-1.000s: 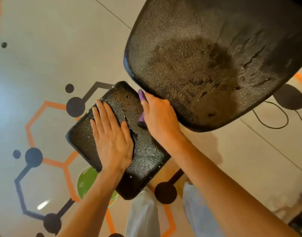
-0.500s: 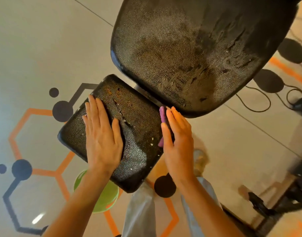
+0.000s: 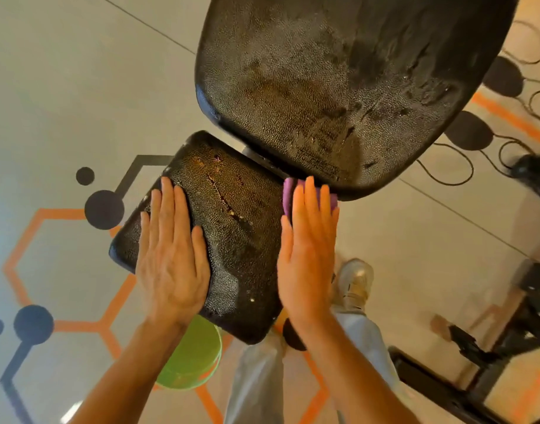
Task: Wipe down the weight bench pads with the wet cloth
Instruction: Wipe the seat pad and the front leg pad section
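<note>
On the far left, the floor (image 3: 63, 102) bears orange hexagon lines and dark dots, and a green round object (image 3: 190, 359) lies below the small seat pad (image 3: 232, 240). The left hand (image 3: 171, 255) rests flat on that pad's left part, fingers straight, grasping nothing. The pad's middle shows brownish streaks. At its right edge the right hand (image 3: 308, 249) presses a purple cloth (image 3: 288, 194) with straight fingers, just below the large, wet-looking back pad (image 3: 339, 87). A shoe (image 3: 356, 283) stands further right.
</note>
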